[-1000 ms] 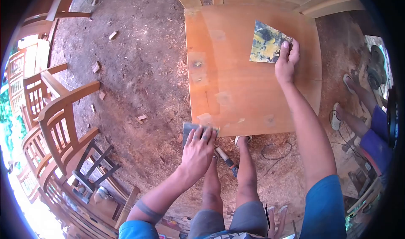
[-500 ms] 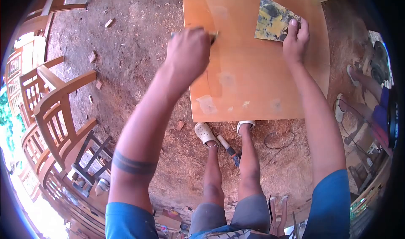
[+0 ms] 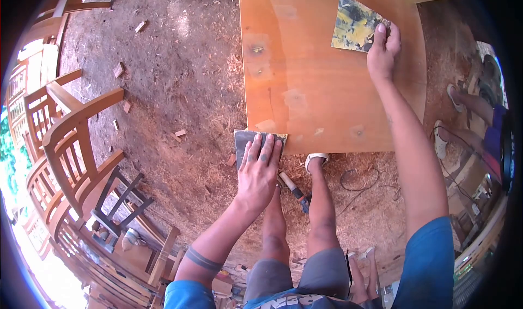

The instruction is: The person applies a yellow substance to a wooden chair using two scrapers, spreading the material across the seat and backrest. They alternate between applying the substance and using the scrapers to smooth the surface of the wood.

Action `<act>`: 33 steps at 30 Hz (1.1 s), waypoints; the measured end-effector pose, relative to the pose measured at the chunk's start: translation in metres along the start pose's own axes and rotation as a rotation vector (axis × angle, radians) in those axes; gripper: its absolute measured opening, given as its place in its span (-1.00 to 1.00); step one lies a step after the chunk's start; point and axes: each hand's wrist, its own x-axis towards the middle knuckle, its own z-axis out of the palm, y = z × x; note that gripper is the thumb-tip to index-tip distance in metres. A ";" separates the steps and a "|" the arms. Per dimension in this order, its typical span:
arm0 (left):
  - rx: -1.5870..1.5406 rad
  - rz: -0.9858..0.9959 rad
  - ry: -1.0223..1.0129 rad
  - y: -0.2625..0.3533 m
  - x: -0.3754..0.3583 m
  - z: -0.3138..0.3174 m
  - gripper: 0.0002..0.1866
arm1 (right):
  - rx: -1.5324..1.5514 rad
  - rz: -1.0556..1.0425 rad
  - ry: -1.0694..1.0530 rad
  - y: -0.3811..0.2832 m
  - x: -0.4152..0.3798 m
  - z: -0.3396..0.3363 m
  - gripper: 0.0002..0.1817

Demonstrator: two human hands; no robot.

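Observation:
My left hand [image 3: 258, 167] presses its fingers along a dark, flat putty spreader [image 3: 244, 145], whose far edge carries yellowish residue. The spreader lies at the near left corner of an orange-brown wooden panel [image 3: 338, 102]; its thumb side is hidden under the hand. Over the panel's far right part, my right hand [image 3: 383, 53] grips a square putty board [image 3: 354, 25] by its near right corner, thumb on top. Yellow and black smears cover that board. Pale filler patches [image 3: 295, 99] show on the panel, along with a dark-centred spot [image 3: 256, 49] near its left edge.
Wooden chairs [image 3: 81, 140] stand along the left. Wood offcuts [image 3: 141, 26] and shavings litter the floor. A power tool [image 3: 297, 193] lies between my feet, and a cable [image 3: 359, 181] loops nearby. Another person's legs [image 3: 476, 110] are at the right, and more legs show behind me.
My left hand has come down the panel's left side toward me, bringing the spreader to the near left corner. The right hand and putty board have hardly shifted.

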 end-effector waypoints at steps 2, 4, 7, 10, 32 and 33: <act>-0.018 -0.004 0.002 0.003 -0.008 0.006 -0.35 | -0.009 0.004 -0.013 0.003 0.001 -0.001 -0.65; -0.030 -0.006 -0.007 0.007 -0.016 0.008 -0.35 | 0.006 0.006 -0.026 0.004 0.001 -0.002 -0.65; -0.028 -0.031 -0.090 0.013 -0.024 0.001 -0.38 | 0.022 0.009 -0.014 0.000 0.000 -0.002 -0.65; -0.028 -0.041 -0.132 0.018 -0.025 -0.022 -0.39 | 0.029 0.003 -0.006 -0.003 0.001 0.000 -0.66; 0.013 -0.027 0.060 -0.011 0.094 -0.064 -0.56 | -0.040 -0.052 0.012 0.004 0.001 -0.001 -0.67; 0.028 -0.043 0.063 -0.010 0.090 -0.058 -0.55 | -0.023 -0.072 0.008 0.009 0.003 0.001 -0.67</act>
